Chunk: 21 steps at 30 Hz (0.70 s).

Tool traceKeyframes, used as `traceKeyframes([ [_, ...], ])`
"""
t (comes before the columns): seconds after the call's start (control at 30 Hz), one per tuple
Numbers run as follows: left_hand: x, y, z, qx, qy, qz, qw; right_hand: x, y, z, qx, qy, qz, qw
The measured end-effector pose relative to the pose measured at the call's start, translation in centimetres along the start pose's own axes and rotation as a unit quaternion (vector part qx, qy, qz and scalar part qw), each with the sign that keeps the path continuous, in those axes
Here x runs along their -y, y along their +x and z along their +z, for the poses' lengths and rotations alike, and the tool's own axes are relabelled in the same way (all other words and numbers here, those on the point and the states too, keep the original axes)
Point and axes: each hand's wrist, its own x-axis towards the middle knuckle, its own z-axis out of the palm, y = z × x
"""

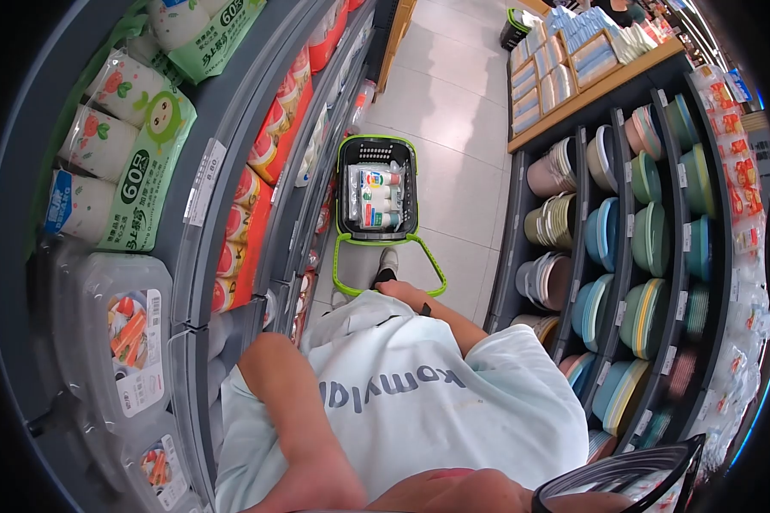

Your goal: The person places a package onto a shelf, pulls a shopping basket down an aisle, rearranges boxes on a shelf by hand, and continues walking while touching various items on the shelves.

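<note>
My right hand (395, 290), with a dark band at the wrist, is closed round the green handle (435, 267) of a black shopping basket (346, 197). The basket has a green rim and is in front of my feet. Inside it lie clear-wrapped goods (376, 201) with white, blue and red printing. My left arm is bent up, and my left hand (316, 486) is near my face at the bottom edge. Its fingers are out of sight, so I cannot tell what it holds, if anything.
Shelves on the left hold wrapped paper rolls (103, 137), red packs (269, 128) and clear lidded boxes (128, 342). On the right, a rack carries stacked basins (646, 316) and buckets (552, 218). A wooden display (573, 68) stands farther along the tiled aisle (453, 111).
</note>
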Motion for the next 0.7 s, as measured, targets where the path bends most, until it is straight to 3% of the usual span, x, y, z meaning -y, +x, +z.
traceKeyframes([
  [0.7,-1.1,0.9,-0.8,-0.003,-0.006,0.020,1.000,2.3,-1.0,-1.4,-0.010,0.020,0.006,1.000],
])
